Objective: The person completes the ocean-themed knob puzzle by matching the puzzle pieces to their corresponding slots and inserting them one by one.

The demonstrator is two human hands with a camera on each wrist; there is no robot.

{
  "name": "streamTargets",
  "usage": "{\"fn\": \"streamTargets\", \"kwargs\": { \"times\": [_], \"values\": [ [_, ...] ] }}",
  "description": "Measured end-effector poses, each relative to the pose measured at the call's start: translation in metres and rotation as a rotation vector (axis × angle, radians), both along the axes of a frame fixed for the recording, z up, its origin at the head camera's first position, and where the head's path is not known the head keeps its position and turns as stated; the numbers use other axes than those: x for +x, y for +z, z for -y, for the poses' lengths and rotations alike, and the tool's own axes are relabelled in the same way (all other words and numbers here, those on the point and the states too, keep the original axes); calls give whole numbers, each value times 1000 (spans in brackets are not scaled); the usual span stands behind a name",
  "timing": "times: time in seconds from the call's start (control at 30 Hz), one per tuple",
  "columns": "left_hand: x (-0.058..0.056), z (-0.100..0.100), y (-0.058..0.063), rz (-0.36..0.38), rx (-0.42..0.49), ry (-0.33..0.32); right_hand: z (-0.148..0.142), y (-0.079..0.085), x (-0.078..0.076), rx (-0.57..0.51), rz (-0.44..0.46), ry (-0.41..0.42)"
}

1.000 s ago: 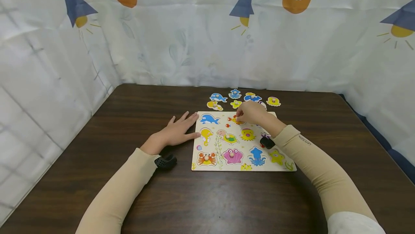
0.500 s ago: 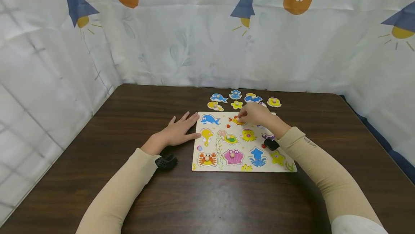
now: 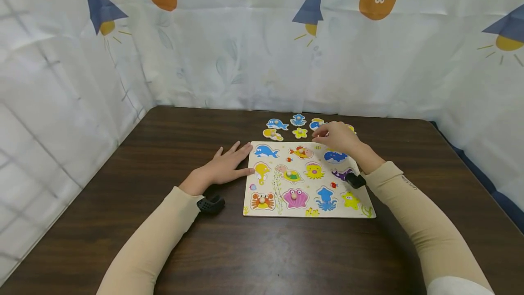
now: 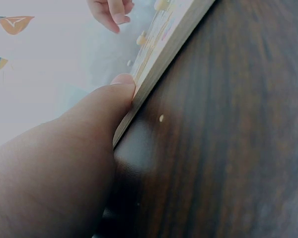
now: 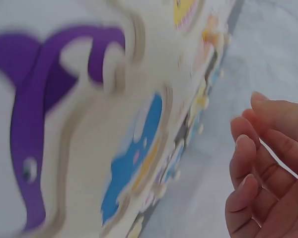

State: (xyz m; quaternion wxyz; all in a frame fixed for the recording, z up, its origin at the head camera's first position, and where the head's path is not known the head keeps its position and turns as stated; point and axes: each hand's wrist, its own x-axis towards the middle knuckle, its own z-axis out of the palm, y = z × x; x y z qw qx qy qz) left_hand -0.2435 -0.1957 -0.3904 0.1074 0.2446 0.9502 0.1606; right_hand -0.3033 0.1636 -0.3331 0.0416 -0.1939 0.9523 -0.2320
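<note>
My left hand (image 3: 223,165) lies with spread fingers at the left side of a wooden puzzle board (image 3: 282,213); its thumb (image 4: 121,84) touches the board's edge in the left wrist view. My right hand (image 3: 340,138) hovers over the board's far edge, fingers loosely bent with nothing between them, as the right wrist view confirms. Under and behind it are loose puzzle pieces, among them a blue whale piece (image 3: 316,124), partly covered. An orange-and-yellow fish piece (image 3: 301,152) with a knob lies in its place on the board, as do the turtle piece (image 3: 289,175), crab piece (image 3: 262,201) and pink shell piece (image 3: 295,198).
Beyond the board lie further knobbed pieces: a blue dolphin (image 3: 277,124), a blue squid (image 3: 298,120), a yellow seahorse (image 3: 273,134) and a yellow starfish (image 3: 300,132). The dark wooden table (image 3: 245,254) ends at a printed curtain (image 3: 262,77).
My right hand has let go of the fish piece, which stays in the board, and has moved right and away towards the loose pieces. My left hand has kept its place.
</note>
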Motion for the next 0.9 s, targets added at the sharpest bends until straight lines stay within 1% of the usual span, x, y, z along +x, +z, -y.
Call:
{"fn": "streamTargets", "kwargs": {
  "times": [0.13, 0.23, 0.33, 0.5, 0.63, 0.77, 0.9],
  "values": [
    [0, 0, 0, 2, 2, 3, -18, 2, -7, -89, 8, -75],
    [0, -1, 0, 4, -6, 3, -34, 0, -14, -161, 14, -115],
    [0, -1, 0, 2, -9, 2, -50, -2, -20, -207, 6, -144],
    [0, -1, 0, -1, -6, 7, -66, -6, -27, -280, 28, -182],
    [-1, 0, -1, 0, -7, 7, -75, -11, -34, -290, 41, -221],
    [0, -1, 0, 1, -5, 6, -81, -16, -42, -278, 50, -272],
    [0, -2, 0, 4, -10, 6, -85, -18, -49, -247, 93, -300]
  ]
}}
